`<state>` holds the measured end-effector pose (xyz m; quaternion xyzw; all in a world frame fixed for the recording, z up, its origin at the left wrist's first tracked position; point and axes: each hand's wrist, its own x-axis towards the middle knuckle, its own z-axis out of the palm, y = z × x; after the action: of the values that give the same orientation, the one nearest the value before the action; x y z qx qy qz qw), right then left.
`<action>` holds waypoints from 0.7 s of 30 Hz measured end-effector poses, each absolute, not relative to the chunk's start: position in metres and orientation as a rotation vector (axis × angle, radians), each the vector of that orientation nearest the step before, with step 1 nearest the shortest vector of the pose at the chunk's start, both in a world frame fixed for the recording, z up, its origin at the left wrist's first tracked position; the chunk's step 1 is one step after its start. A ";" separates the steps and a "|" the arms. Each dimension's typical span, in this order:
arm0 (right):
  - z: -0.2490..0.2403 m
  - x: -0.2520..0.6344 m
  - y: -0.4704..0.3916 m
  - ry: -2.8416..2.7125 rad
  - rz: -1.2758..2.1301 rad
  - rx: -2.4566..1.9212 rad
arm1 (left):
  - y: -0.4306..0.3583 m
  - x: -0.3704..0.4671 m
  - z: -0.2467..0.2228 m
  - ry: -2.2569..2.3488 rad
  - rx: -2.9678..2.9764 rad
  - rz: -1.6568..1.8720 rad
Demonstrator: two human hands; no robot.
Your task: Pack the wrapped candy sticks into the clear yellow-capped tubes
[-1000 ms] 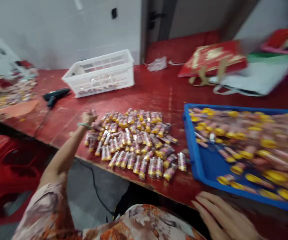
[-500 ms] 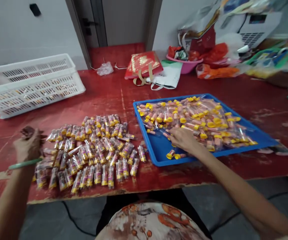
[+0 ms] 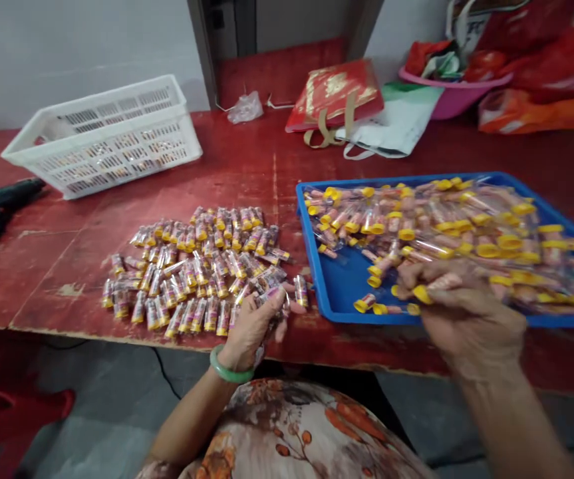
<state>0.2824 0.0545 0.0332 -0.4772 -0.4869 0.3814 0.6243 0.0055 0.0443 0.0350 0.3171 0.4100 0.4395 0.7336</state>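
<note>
My left hand [image 3: 254, 326], with a green bangle at the wrist, is closed around some printed clear plastic wrappers [image 3: 269, 283] at the front right of a pile of small wrapped tubes [image 3: 191, 276] with yellow ends. How many wrappers it holds is not clear. Over the front of a blue tray [image 3: 329, 303], my right hand [image 3: 471, 313] pinches a pink tube with a yellow cap [image 3: 443, 284]. Many similar yellow-capped pink tubes [image 3: 466, 219] in clear plastic lie heaped in the tray. A single wrapped tube [image 3: 300, 291] lies between the pile and the tray.
A white slatted basket [image 3: 117, 150] stands at the back left, with a black heat gun [image 3: 4, 203] left of it. Behind the tray lie a red gift bag [image 3: 339, 93], a white bag [image 3: 391, 130] and a pink basin [image 3: 453, 93]. A red stool [image 3: 22, 412] stands below.
My left hand has come from the pile's far left to its front right, holding the wrappers. My right hand has lifted a pink tube from the tray and drawn nearer. The view has shifted left.
</note>
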 end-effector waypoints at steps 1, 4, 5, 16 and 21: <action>0.038 0.270 0.042 -1.021 1.068 -1.036 | 0.042 0.010 0.033 0.899 0.746 0.915; 0.043 0.232 0.021 -0.864 1.306 -1.023 | 0.033 0.023 0.030 0.889 0.859 0.679; 0.043 0.221 0.019 -0.862 1.285 -1.072 | 0.030 0.027 0.030 0.886 0.884 0.611; 0.033 0.190 0.024 -0.938 1.203 -1.374 | 0.018 0.037 0.034 0.907 0.769 0.618; 0.033 0.187 0.028 -1.053 1.205 -1.380 | 0.020 0.031 0.026 0.938 0.633 0.783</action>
<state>0.1869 0.0280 0.0331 -0.5685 -0.4340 0.4966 0.4917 0.0309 0.0202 0.0261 0.2922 0.4327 0.3615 0.7724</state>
